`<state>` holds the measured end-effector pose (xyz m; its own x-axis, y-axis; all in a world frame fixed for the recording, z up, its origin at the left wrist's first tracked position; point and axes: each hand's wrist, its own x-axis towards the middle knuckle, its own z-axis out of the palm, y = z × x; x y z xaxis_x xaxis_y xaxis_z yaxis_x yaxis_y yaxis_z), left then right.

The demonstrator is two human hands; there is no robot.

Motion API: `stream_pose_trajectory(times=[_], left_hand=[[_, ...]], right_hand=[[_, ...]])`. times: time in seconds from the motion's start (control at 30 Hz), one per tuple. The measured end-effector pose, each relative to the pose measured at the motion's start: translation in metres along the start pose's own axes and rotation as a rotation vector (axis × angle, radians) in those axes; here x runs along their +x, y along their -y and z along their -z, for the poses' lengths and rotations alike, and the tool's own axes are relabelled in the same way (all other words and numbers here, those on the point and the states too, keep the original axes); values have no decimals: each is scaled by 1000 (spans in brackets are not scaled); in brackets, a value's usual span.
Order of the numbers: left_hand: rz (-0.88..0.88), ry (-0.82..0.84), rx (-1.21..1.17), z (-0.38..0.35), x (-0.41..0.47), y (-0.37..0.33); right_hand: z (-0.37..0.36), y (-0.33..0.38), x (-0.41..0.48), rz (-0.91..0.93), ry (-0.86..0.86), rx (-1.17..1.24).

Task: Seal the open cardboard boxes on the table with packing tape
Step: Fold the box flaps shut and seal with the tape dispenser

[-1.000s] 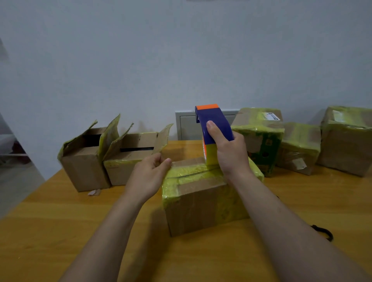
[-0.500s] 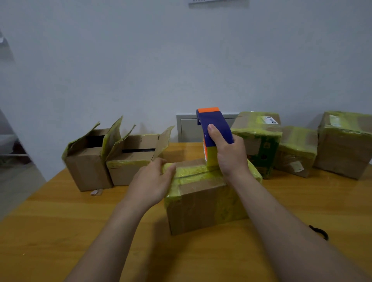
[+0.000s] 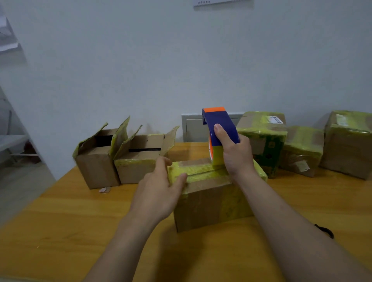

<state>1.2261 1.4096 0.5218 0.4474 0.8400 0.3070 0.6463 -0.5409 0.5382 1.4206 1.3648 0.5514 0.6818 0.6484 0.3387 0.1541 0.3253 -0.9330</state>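
Your right hand (image 3: 237, 153) is wrapped round the blue and orange tape dispenser (image 3: 219, 124), thumb laid up its back, and holds it upright on top of the box (image 3: 211, 201) in front of you, near the middle of the bench (image 3: 60, 221). Your left hand (image 3: 159, 191) grips nothing: its fingers are nearly straight and it presses on the left end of that box, with the thumb on the top edge. Yellow tape already runs along the closed top and down the sides, so I judge this box nearly sealed, with the strip yet to be cut or pressed flat. To your right, three taped boxes (image 3: 302, 151) sit close together at the back of the bench and look finished. To your left, two open boxes (image 3: 138, 163) stand side by side with their flaps up, and they look like the work that is left. As for writing, the nearest taped box carries a white label (image 3: 276, 119) with dark print too small to read, and a sheet (image 3: 221, 2) high on the wall shows a row of marks, also unreadable. I can make out no brand on the dispenser.
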Motion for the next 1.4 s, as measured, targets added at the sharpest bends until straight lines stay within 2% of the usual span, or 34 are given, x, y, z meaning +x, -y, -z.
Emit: stream_pose_trajectory(times=[0.03, 0.1, 0.17, 0.3, 0.37, 0.47, 0.57, 0.77, 1.03, 1.1, 1.17, 1.23, 1.3, 1.4], left_hand=[[-44, -67, -37, -5, -5, 0], [-128, -170, -266, -15, -12, 1], [-174, -187, -369, -20, -14, 6], [-314, -59, -249, -6, -15, 20], [-365, -12, -292, -4, -18, 30], [-399, -90, -427, -15, -23, 39], [-426, -171, -435, -23, -26, 35], [-476, -91, -315, -11, -22, 41], [-433, 20, -145, 12, -6, 48], [-352, -58, -64, 9, 5, 50], [-217, -204, 43, 6, 10, 35], [-199, -301, 8, 5, 2, 10], [-302, -227, -109, 0, -19, -18], [-430, -1, -161, -14, -57, -56]], right_hand=[[0, -1, 0, 3, 1, -5], [-1, 0, 1, 6, -2, -15], [0, 0, 1, 3, -5, -14], [4, 0, -2, 15, 6, 11], [4, 0, -2, 10, 5, 15], [2, 1, -1, -4, 8, 20], [1, 1, 0, -5, 5, 17], [4, 6, -4, -40, 10, 27], [30, 42, 0, -175, 56, 11], [40, 46, -1, -163, 60, 0], [46, 45, -5, -168, 56, -5], [50, 42, -9, -189, 38, -4], [55, 38, -11, -222, 3, 32], [57, 38, -16, -234, -17, 81]])
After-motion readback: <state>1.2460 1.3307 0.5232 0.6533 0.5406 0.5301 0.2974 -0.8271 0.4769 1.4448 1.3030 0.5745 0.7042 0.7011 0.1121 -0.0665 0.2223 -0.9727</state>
